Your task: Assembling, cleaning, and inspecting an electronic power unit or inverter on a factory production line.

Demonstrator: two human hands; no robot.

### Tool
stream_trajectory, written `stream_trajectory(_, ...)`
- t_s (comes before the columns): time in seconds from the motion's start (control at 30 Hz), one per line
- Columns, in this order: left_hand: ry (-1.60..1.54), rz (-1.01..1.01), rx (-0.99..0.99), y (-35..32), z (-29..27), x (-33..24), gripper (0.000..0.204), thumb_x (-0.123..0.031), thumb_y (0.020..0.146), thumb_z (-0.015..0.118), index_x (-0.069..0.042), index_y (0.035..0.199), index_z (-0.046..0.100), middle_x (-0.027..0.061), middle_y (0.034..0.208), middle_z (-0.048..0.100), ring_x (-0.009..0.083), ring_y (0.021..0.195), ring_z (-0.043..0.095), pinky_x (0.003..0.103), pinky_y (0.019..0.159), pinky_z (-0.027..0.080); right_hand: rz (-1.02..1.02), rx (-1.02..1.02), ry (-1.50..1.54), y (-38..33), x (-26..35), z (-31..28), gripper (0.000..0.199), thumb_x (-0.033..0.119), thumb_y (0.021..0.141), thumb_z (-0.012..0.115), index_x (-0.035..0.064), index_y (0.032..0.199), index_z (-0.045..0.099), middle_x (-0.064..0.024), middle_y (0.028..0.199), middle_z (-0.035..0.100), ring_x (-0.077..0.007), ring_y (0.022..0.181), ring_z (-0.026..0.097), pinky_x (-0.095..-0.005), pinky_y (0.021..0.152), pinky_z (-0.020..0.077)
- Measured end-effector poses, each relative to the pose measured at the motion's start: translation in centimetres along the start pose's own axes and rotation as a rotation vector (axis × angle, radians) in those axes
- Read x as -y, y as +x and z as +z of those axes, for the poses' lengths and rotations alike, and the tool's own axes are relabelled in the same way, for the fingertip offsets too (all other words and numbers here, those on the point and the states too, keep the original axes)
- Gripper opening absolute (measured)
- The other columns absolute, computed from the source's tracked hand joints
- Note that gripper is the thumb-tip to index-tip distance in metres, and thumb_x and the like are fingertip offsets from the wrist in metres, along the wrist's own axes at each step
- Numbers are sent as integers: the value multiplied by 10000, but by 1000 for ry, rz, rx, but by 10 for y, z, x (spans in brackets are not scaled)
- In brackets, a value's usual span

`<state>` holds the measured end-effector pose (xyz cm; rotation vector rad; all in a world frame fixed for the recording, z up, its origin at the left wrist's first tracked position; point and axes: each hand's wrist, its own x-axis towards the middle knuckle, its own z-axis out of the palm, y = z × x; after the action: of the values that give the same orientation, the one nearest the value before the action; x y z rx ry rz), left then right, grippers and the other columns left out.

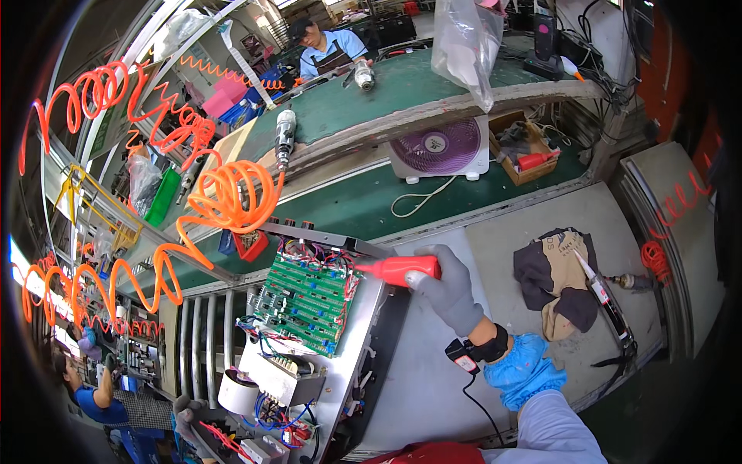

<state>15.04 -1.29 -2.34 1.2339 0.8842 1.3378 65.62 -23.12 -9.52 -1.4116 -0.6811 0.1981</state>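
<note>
A red squeeze bottle lies sideways in my grey-gloved right hand, fingers closed round it. Its thin nozzle points left, at the upper right corner of a green circuit board. The board sits in an open metal chassis with wires, a white round part and a finned metal block. My left hand, also in a grey glove, is at the chassis's lower left side; its fingers are too partly hidden to read. A wristband with a black cord circles my right wrist.
A dark and tan cloth and a white-nozzled tube in a black applicator lie on the right. Orange coiled hoses hang at left near a power screwdriver. A purple fan stands under the shelf. Two co-workers sit beyond.
</note>
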Motion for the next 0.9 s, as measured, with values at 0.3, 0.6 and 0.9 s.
stream_trajectory(0.3,18,46,62,-10,15,-5,444,-289,825,615,-23,1171,538,78,889,595,210,854,578,327,718,544,147,99,117,-5,17,-12,324,169,806,685,-1,1065,588,-63,838,623,-101,690,586,-270,593,481)
stream_trajectory(0.6,-70,14,32,9,-3,4,475,-246,725,651,30,1092,533,79,707,554,184,684,555,320,719,480,15,-126,-159,-69,80,-18,412,207,780,713,-3,1106,574,-91,977,606,-157,862,570,-299,764,483)
stream_trajectory(0.9,8,93,49,2,-5,-3,399,-276,875,556,49,1102,506,-9,641,437,51,596,387,203,582,318,-419,-36,-770,-61,148,72,412,228,747,718,6,1069,589,-169,986,636,-320,858,646,-379,758,514)
